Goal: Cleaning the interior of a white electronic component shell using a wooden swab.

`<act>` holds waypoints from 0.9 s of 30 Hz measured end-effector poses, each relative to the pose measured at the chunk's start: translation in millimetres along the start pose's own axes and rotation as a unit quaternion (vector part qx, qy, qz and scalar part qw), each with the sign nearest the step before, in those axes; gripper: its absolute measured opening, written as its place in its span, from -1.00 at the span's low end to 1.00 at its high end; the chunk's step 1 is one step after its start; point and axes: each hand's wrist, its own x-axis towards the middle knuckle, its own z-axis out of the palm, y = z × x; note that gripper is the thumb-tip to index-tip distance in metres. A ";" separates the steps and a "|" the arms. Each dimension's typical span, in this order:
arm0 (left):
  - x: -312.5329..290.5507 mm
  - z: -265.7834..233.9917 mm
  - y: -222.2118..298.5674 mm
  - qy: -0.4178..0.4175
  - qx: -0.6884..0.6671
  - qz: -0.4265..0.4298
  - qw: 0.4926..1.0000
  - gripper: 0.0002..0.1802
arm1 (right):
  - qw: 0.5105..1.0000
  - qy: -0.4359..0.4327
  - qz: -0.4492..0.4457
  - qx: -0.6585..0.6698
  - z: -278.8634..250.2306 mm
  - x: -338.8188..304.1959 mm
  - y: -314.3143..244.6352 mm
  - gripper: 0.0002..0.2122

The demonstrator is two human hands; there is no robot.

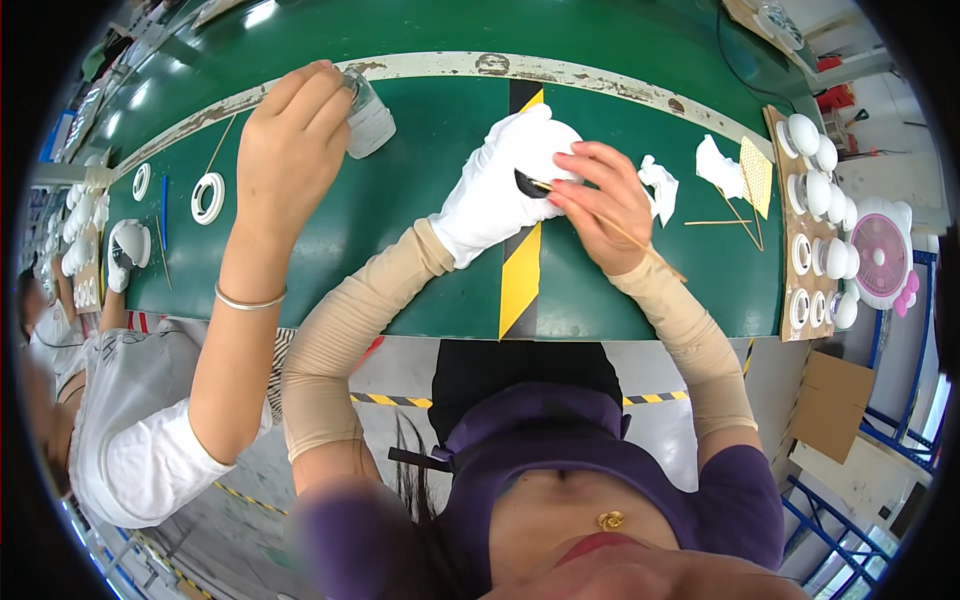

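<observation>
Gloved left hand (500,190) cradles a white part (545,135); right hand (603,200) pinches a stick (625,235).

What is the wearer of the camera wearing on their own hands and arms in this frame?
The left hand wears a white fabric glove that covers it to the wrist. The right hand is bare, with red-painted nails. Both forearms are covered by snug beige arm sleeves, running from the wrists to the upper arms, where short purple shirt sleeves begin. No rings, watch or bracelet show on either one.
</observation>
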 end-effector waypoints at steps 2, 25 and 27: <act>-1.5 0.7 -9.0 0.017 0.025 0.025 0.999 -0.32 | 0.998 -0.018 -0.040 -0.039 7.0 7.2 -4.5 -0.83; 0.6 1.3 -1.7 0.015 0.068 0.047 0.997 -0.32 | 0.997 0.013 -0.066 -0.036 4.7 -5.9 3.8 -0.76; -0.6 1.7 -10.2 0.019 0.082 0.071 0.994 -0.27 | 0.997 0.017 -0.066 -0.037 8.5 -1.4 2.5 -0.77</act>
